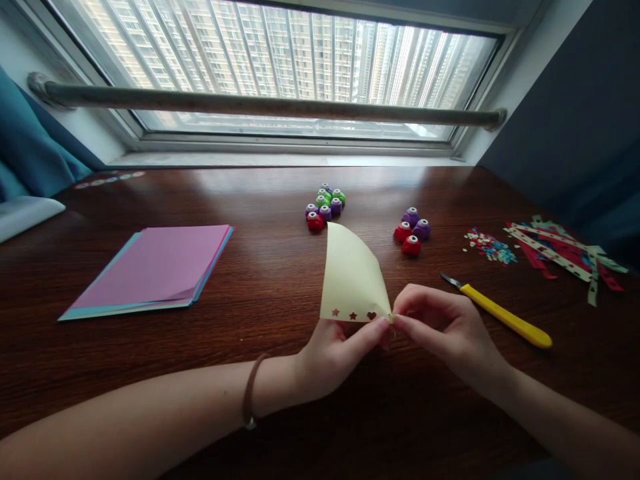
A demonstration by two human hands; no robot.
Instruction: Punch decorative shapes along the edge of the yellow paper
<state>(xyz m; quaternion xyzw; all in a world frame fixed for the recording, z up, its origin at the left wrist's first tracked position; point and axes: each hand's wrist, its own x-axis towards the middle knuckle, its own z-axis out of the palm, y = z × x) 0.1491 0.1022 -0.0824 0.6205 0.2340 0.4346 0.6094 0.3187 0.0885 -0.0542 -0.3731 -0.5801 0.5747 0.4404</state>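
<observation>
A pale yellow sheet of paper (350, 270), curved upward, has two star-shaped holes and a heart-shaped hole along its lower edge. My left hand (333, 357) grips that edge from below, thumb near the right corner. Thumb and forefinger of my right hand (445, 327) pinch the same corner, close to the left thumb. What lies between the fingertips at the corner is too small to make out. Right of my right hand lies a yellow-handled craft knife (505, 315), its blade pointing to the upper left.
Colored paper (155, 267) is stacked at the left. Small red, purple and green punches (325, 207) stand in the middle, with another group (413, 230) to their right. Confetti (490, 247) and punched paper strips (560, 250) lie at the right. A window bar (270, 105) crosses behind the table.
</observation>
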